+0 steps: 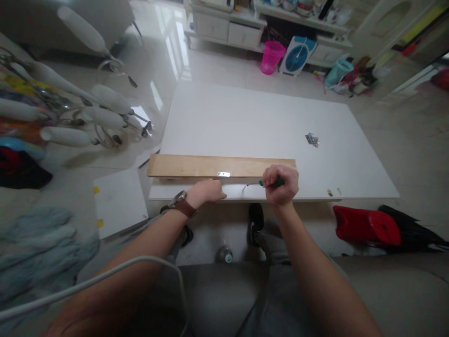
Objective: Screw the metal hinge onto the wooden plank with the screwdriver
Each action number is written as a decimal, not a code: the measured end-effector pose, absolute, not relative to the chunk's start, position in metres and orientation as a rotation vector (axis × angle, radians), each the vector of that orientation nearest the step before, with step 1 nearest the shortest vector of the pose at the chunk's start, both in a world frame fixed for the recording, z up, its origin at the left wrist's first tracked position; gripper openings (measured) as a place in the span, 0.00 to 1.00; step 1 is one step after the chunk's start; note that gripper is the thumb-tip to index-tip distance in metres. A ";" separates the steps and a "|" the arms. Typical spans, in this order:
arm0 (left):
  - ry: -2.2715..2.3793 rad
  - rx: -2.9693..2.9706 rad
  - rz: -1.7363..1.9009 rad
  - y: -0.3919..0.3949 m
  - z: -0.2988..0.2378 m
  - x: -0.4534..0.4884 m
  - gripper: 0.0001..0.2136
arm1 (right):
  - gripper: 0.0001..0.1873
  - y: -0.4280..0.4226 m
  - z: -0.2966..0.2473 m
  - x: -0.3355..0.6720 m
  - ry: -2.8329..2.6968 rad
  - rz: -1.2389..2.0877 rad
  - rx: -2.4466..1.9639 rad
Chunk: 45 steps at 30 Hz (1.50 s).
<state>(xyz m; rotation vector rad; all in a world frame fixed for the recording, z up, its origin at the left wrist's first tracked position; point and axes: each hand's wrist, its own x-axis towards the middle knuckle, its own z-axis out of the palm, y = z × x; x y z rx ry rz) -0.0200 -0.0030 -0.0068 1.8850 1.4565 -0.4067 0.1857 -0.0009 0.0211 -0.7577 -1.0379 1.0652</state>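
Note:
A long wooden board (189,165) lies along the near side of the white tabletop (242,119), with a small metal bracket (223,174) at its front edge. My right hand (282,183) is closed around the green handle of a screwdriver (261,183); its thin shaft points left, apart from the bracket. Just in front of the board, my left hand (207,191), with a watch on the wrist, has its fingers curled in near the bracket. What those fingers hold, if anything, is hidden.
Several metal brackets (311,139) lie in a pile on the right of the tabletop. Small bits (329,192) rest near its front edge. A red plastic case (366,225) sits at lower right. At left stands a lamp with white shades (80,29); a white cable (115,269) crosses the foreground.

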 end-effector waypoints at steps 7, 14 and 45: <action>1.440 1.988 -0.471 -0.009 -0.015 -0.009 0.21 | 0.21 -0.007 0.033 0.171 -1.001 1.090 -0.731; 1.473 2.026 -0.485 -0.012 -0.020 -0.005 0.23 | 0.21 -0.008 0.041 0.155 -0.959 1.126 -0.704; 1.492 2.018 -0.495 -0.019 -0.026 0.004 0.25 | 0.22 -0.016 0.039 0.156 -0.922 1.225 -0.724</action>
